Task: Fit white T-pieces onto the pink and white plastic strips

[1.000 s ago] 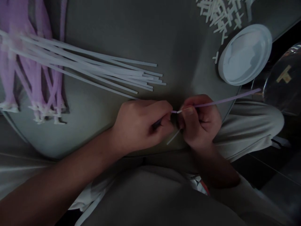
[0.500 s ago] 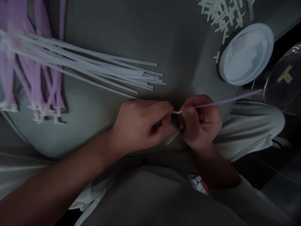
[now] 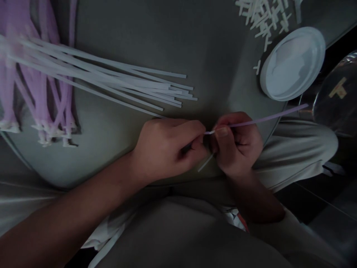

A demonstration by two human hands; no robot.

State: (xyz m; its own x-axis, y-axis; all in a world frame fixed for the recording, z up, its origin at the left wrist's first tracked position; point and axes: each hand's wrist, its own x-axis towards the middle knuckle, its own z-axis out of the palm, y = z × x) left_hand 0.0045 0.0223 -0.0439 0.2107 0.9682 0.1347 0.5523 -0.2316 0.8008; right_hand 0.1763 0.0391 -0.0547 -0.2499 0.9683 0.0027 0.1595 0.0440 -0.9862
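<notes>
Near the front edge of the table, my left hand (image 3: pixel 170 149) is closed, its thumb and forefinger pinching a thin purple piece whose tip just shows. Facing it, my right hand (image 3: pixel 237 145) is closed on a purple tube (image 3: pixel 267 118) that sticks out to the right. Between the two hands, a small white connector piece (image 3: pixel 212 132) meets the purple tip; my right thumb and fingers hide most of it. Below my right fingers a thin pale strip (image 3: pixel 205 163) points down and left.
Long white tubes (image 3: pixel 111 76) lie at the left, beside and across bundled purple tubes (image 3: pixel 41 93) with white ends. White T-shaped connectors (image 3: pixel 259 16) are heaped at the back right, by a round white lid (image 3: pixel 290 67). A clear container (image 3: pixel 337 96) stands beyond the right edge.
The free end of the purple tube has shifted slightly to the left and up. The white piece between my fingertips shows a little less. Both hands stay nearly where they were.
</notes>
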